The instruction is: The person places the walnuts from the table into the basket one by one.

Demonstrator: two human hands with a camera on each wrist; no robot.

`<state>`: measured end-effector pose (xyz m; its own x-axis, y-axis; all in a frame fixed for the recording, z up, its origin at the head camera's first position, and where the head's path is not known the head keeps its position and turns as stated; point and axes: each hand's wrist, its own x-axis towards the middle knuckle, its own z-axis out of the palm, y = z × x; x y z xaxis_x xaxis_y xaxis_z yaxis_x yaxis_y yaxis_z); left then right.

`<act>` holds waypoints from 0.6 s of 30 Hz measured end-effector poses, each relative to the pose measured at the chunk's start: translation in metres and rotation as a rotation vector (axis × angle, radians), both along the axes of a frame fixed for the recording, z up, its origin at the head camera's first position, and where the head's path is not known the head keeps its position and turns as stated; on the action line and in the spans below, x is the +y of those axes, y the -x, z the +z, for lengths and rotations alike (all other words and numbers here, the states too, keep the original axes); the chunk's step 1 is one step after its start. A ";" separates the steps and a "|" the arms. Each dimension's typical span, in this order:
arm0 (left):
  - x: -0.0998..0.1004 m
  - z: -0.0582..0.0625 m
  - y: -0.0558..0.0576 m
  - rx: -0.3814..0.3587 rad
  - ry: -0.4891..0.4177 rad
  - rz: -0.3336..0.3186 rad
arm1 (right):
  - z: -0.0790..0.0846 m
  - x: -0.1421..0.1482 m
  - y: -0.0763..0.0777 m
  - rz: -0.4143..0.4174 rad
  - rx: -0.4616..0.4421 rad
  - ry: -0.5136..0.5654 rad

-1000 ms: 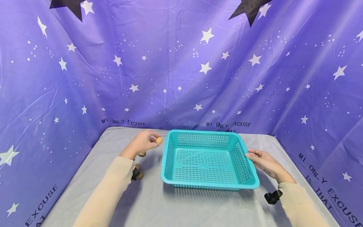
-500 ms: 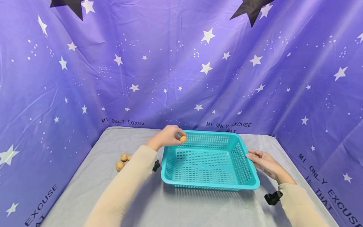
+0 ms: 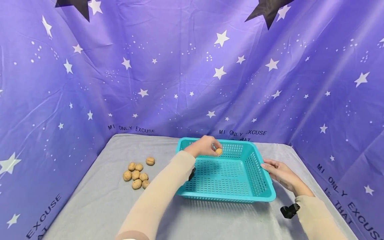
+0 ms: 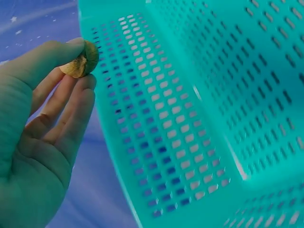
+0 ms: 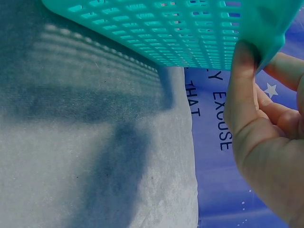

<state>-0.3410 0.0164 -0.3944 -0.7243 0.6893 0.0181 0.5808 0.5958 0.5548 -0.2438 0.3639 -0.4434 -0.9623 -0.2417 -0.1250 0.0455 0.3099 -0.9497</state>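
My left hand [image 3: 201, 147] pinches a walnut [image 3: 218, 151] between thumb and fingertips, over the turquoise plastic basket [image 3: 226, 197]. In the left wrist view, the held walnut [image 4: 85, 61] shows its seam near the basket's perforated wall [image 4: 156, 114]. At the basket's right side, my right hand [image 3: 280, 172] grips the rim. The right wrist view shows the thumb on one side of the rim and the fingers on the other. The part of the basket floor that shows holds nothing. My left forearm covers part of its left side.
Several walnuts [image 3: 136, 175] lie grouped left of the basket, partly behind my left sleeve, with a single walnut [image 3: 150, 161] slightly apart. A grey cloth [image 3: 90, 213] covers the table. A purple star-patterned curtain [image 3: 171, 66] encloses the back and sides.
My left hand has carried the walnut rightward, from left of the basket to over its inside. More of the walnuts on the table are now uncovered. The right hand keeps its hold on the rim.
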 end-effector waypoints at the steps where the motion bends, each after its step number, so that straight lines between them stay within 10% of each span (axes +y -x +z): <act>1: 0.005 -0.002 0.001 -0.013 -0.004 0.004 | -0.001 0.000 0.000 -0.003 -0.001 0.002; 18: 0.042 -0.035 0.005 -0.070 0.136 0.071 | -0.003 0.003 0.001 0.003 0.009 0.031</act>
<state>-0.3457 0.0583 -0.4293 -0.7677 0.6287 -0.1237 0.4972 0.7063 0.5040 -0.2443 0.3670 -0.4467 -0.9625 -0.2485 -0.1088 0.0359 0.2807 -0.9591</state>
